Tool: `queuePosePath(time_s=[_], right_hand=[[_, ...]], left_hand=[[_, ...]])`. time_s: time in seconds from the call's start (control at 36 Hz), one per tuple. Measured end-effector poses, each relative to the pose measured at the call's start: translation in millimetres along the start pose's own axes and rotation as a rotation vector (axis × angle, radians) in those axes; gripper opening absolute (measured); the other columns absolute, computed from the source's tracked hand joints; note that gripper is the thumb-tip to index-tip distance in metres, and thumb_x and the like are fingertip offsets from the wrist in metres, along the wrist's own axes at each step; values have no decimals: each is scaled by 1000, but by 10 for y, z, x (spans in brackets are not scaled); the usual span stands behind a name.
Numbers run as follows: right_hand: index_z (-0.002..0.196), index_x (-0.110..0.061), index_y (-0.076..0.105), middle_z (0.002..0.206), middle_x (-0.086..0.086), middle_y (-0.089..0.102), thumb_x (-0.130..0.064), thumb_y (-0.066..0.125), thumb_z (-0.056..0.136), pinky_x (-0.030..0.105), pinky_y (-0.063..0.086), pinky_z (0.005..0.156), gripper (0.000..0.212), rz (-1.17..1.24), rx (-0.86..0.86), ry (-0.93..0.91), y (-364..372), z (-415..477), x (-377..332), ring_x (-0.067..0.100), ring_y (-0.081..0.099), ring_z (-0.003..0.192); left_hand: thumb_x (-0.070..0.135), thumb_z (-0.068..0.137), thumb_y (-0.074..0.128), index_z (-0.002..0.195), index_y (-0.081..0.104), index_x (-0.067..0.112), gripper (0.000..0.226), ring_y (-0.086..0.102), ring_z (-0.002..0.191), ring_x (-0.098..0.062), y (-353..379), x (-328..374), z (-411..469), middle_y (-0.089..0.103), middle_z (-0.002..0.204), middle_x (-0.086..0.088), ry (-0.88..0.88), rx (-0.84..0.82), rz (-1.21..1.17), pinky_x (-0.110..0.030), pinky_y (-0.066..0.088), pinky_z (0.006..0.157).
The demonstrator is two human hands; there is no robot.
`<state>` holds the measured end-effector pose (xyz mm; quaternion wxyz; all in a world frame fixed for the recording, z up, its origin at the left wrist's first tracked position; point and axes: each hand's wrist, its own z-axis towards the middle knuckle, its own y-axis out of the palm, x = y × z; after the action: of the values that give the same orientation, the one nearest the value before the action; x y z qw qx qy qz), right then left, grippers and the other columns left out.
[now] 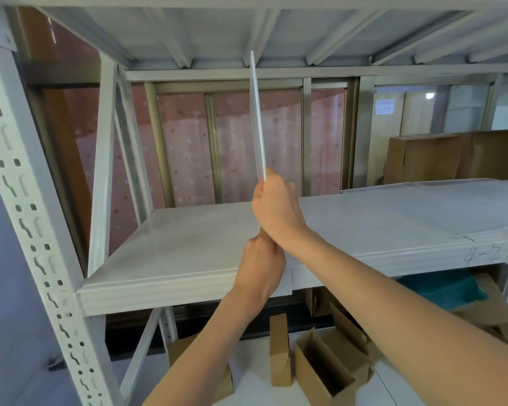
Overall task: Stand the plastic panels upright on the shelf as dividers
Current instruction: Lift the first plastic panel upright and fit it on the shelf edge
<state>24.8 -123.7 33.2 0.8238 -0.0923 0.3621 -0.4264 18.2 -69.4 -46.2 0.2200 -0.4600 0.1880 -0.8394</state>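
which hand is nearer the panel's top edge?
Right. The right hand grips the upright panel edge-on, just below its visible stretch. The left hand sits lower, under the right, at the shelf's front edge.

One thin white plastic panel [258, 118], seen edge-on, so only its narrow edge shows as a pale strip. Stands nearly upright, top tilted slightly left, upper end close under the ribbed underside of the deck above. Lower part hidden behind two hands. It sits over the grey-white metal shelf [188, 247], about midway along its front; contact with the shelf surface cannot be seen. Faces not visible.
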Motion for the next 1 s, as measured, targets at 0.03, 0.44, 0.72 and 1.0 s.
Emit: queuePosePath(time_s=[0.03, 0.44, 0.72, 1.0], right_hand=[[81, -7, 39, 56, 2, 38, -1, 35, 92, 27, 20, 41, 13, -1, 0, -4, 11, 7, 3, 19, 39, 49], [83, -10, 37, 52, -1, 34, 2, 35, 92, 20, 17, 38, 15, 29, 30, -36, 29, -7, 33, 11, 33, 45], [90, -3, 53, 64, 7, 48, 3, 35, 91, 30, 31, 47, 19, -36, -1, -71, 202, -47, 43, 25, 47, 60], [60, -20, 27, 52, -3, 30, 6, 35, 88, 18, 23, 38, 40, 105, 109, 16, 146, -7, 184, 10, 30, 46]], left_hand=[[1, 89, 45, 106, 57, -4, 21, 46, 63, -9, -5, 5, -5, 44, 67, 10, -2, -8, 12, -30, 48, 67], [0, 89, 43, 92, 55, 6, 14, 38, 56, -4, 1, 36, -25, 40, 64, 8, -2, 40, 134, -16, 34, 54], [-9, 83, 58, 115, 56, 1, 33, 45, 72, 4, 4, 17, -43, 56, 92, 0, -16, 82, -135, -15, 41, 70], [0, 90, 36, 108, 54, -2, 25, 55, 101, -33, 87, -23, 88, 59, 107, -21, 94, 57, 318, -41, 46, 81]])
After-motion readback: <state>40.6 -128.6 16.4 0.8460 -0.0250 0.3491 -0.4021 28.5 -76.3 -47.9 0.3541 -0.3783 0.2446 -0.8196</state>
